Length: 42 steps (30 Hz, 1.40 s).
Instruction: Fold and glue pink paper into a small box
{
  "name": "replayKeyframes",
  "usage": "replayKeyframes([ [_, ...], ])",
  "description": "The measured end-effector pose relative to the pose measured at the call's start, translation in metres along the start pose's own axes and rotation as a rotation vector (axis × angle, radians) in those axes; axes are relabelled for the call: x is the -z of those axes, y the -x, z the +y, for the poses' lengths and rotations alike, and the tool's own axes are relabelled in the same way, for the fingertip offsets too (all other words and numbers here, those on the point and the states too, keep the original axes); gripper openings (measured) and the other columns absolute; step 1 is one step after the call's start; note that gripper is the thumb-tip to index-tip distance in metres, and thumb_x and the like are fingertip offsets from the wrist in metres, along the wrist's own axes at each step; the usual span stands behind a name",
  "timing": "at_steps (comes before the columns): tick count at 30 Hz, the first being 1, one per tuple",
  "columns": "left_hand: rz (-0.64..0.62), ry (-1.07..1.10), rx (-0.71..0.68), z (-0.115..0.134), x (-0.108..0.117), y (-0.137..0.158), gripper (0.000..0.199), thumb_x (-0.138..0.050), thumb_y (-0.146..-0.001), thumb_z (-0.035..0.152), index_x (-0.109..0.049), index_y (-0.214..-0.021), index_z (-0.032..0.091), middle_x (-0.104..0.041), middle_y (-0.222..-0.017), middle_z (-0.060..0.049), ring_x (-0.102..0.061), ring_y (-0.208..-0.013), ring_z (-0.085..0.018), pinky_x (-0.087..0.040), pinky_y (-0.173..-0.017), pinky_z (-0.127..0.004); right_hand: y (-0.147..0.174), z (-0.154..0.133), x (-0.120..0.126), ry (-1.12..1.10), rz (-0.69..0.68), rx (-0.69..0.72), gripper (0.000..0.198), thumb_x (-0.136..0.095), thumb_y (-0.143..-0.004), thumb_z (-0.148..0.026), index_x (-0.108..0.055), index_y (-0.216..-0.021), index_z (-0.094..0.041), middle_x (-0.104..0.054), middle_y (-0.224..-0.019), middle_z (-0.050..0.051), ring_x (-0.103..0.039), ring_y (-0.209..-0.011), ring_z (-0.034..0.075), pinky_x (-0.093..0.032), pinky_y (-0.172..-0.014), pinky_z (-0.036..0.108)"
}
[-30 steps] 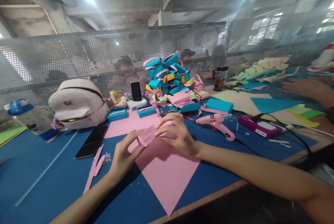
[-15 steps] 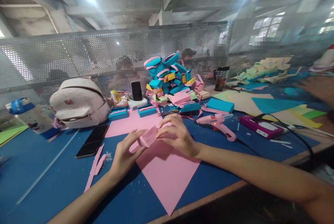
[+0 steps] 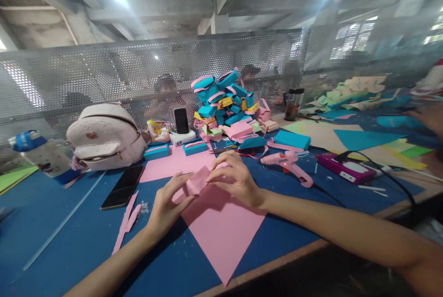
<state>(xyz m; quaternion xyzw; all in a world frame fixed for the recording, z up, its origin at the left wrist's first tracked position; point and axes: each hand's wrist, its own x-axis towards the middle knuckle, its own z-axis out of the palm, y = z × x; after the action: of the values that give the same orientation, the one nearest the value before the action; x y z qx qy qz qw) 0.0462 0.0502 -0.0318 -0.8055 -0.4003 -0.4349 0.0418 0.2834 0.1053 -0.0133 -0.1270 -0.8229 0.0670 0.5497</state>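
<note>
Both my hands hold a small folded pink paper piece (image 3: pixel 197 182) above the table. My left hand (image 3: pixel 166 202) grips its left side between thumb and fingers. At its right edge, my right hand (image 3: pixel 238 181) pinches the paper with bent fingertips. Below lies a large pink paper sheet (image 3: pixel 226 237), one corner pointing toward me. A second pink sheet (image 3: pixel 159 167) shows behind the left hand. To the right of my right hand rests a pink hot glue gun (image 3: pixel 289 165) with a small red light. Pink paper scraps (image 3: pixel 127 223) lie near my left forearm.
A heap of blue, pink and yellow paper boxes (image 3: pixel 228 107) rises at the back. A white backpack (image 3: pixel 104 137), black phone (image 3: pixel 122 187) and bottle (image 3: pixel 44 156) stand or lie left. At right are a purple power strip (image 3: pixel 346 167), a cable and another person's hand (image 3: pixel 431 117).
My hands stay almost in place; the folded pink paper has tilted slightly between them. At far right, the other person's hand has shifted.
</note>
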Motion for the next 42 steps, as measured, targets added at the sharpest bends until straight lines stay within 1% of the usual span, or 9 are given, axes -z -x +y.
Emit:
replayKeyframes([
  [10, 0.004, 0.003, 0.034, -0.0012, -0.0003, 0.0001, 0.039, -0.07, -0.083, 0.035, -0.065, -0.12, 0.024, -0.072, -0.117, -0.008, -0.065, -0.114, -0.03, -0.049, -0.104, -0.048, 0.0004, 0.0023, -0.0008, 0.001, 0.017, -0.037, 0.005, -0.073, -0.084, -0.025, -0.073, -0.089, -0.027, -0.065, -0.095, 0.002, -0.055, -0.095, 0.021, -0.042, -0.09, 0.042],
  [17, 0.02, 0.017, 0.031, -0.0012, -0.0003, -0.0003, 0.038, -0.071, -0.083, 0.033, -0.065, -0.119, 0.025, -0.073, -0.114, -0.007, -0.067, -0.111, -0.029, -0.049, -0.103, -0.048, -0.001, 0.002, 0.0003, 0.013, 0.024, -0.038, 0.006, -0.073, -0.084, -0.025, -0.074, -0.088, -0.029, -0.066, -0.092, 0.002, -0.056, -0.093, 0.022, -0.043, -0.088, 0.042],
  [25, -0.001, -0.003, 0.048, -0.0023, 0.0003, 0.0004, 0.038, -0.07, -0.083, 0.035, -0.066, -0.118, 0.024, -0.073, -0.115, -0.007, -0.064, -0.116, -0.03, -0.05, -0.103, -0.047, -0.0009, 0.0025, -0.0001, 0.02, 0.019, -0.046, 0.005, -0.072, -0.084, -0.027, -0.074, -0.088, -0.029, -0.066, -0.092, 0.003, -0.056, -0.094, 0.022, -0.044, -0.088, 0.042],
  [31, 0.013, 0.006, 0.043, -0.0011, -0.0004, -0.0006, 0.037, -0.071, -0.082, 0.035, -0.067, -0.117, 0.023, -0.074, -0.114, -0.007, -0.067, -0.112, -0.03, -0.049, -0.104, -0.048, -0.0013, 0.0014, 0.0, 0.005, 0.03, -0.028, 0.007, -0.073, -0.084, -0.023, -0.074, -0.088, -0.028, -0.066, -0.092, 0.002, -0.055, -0.093, 0.021, -0.043, -0.089, 0.042],
  [38, 0.012, 0.0, 0.057, -0.0011, 0.0, -0.0011, 0.036, -0.071, -0.082, 0.034, -0.067, -0.116, 0.023, -0.074, -0.113, -0.008, -0.066, -0.112, -0.031, -0.049, -0.103, -0.05, -0.0023, 0.0014, -0.0006, -0.033, 0.042, -0.044, 0.002, -0.072, -0.085, -0.024, -0.073, -0.085, -0.026, -0.065, -0.09, 0.003, -0.056, -0.091, 0.021, -0.044, -0.086, 0.041],
  [42, 0.026, -0.003, 0.06, -0.0021, 0.0001, -0.0014, 0.035, -0.072, -0.081, 0.033, -0.068, -0.115, 0.023, -0.075, -0.111, -0.007, -0.066, -0.112, -0.031, -0.05, -0.102, -0.049, -0.003, 0.0017, -0.0011, -0.054, 0.047, -0.062, 0.004, -0.07, -0.086, -0.028, -0.073, -0.083, -0.026, -0.065, -0.089, 0.003, -0.057, -0.09, 0.021, -0.044, -0.086, 0.041],
])
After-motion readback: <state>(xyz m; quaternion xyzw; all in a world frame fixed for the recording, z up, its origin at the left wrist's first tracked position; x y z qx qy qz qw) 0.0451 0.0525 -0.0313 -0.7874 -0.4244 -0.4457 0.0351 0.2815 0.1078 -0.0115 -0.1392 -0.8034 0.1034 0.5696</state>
